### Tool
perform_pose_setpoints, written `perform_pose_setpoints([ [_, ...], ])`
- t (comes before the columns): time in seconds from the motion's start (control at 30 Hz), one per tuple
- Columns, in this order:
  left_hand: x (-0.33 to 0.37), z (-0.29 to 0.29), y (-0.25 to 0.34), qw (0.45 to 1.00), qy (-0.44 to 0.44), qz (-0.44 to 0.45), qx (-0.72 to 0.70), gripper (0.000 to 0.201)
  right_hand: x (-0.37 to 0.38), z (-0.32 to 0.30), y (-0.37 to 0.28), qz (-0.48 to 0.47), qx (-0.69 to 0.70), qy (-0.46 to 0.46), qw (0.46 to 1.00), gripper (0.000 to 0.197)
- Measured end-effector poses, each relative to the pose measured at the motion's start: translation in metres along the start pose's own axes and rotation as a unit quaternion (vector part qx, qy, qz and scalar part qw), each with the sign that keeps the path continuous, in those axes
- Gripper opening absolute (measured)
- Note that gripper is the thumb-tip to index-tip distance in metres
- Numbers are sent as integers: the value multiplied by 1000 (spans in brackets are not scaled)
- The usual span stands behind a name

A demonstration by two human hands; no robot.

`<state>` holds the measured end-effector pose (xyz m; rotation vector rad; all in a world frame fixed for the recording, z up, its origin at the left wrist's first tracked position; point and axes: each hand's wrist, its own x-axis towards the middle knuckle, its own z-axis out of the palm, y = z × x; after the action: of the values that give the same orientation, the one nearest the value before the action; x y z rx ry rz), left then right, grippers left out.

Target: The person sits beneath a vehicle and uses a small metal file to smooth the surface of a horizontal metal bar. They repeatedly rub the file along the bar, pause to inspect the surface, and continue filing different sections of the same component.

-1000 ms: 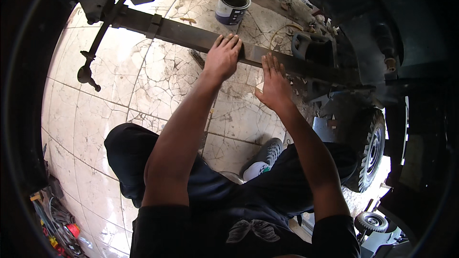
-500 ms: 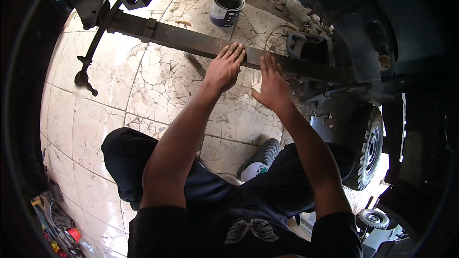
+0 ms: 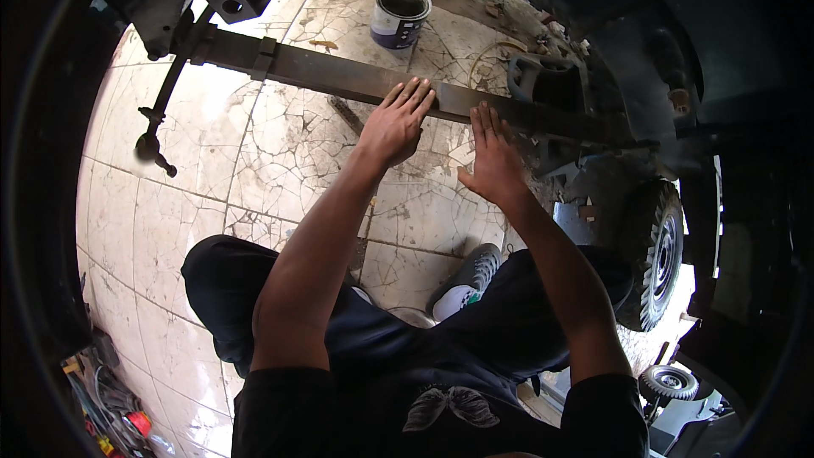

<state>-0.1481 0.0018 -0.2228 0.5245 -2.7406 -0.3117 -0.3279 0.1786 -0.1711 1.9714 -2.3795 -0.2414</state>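
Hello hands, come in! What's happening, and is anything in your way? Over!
Left hand open, fingers on dark metal bar. Right hand open, fingertips at bar's near edge. Open can beyond bar, apart from both hands.

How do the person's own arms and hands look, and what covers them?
The left hand and right hand are bare, without visible gloves or rings. The forearms are uncovered, with no watch or bracelet showing. The black sleeves are short.

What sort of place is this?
Probably a vehicle workshop: there's a long dark metal bar, a treaded wheel at the right, and an open can on the cracked tile floor.
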Motion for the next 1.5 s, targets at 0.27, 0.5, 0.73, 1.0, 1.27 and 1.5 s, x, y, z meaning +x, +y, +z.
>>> perform_pose_setpoints([
  [0.27,6,5,20,1000,-7,-5,-10,74,34,-5,8,86,17,37,995,122],
  [0.5,4,8,30,999,-9,4,-31,73,-4,-4,12,31,-4,13,999,121],
  [0.73,12,6,48,999,-8,22,-38,74,42,-4,21,109,7,17,994,124],
  [1.0,14,9,54,997,-23,13,-77,75,-4,4,22,55,-1,32,998,129],
  [1.27,23,11,41,993,-39,28,-108,75,6,-3,8,94,33,12,995,126],
  [1.5,20,2,49,991,-41,23,-123,79,3,10,7,85,30,63,994,127],
])
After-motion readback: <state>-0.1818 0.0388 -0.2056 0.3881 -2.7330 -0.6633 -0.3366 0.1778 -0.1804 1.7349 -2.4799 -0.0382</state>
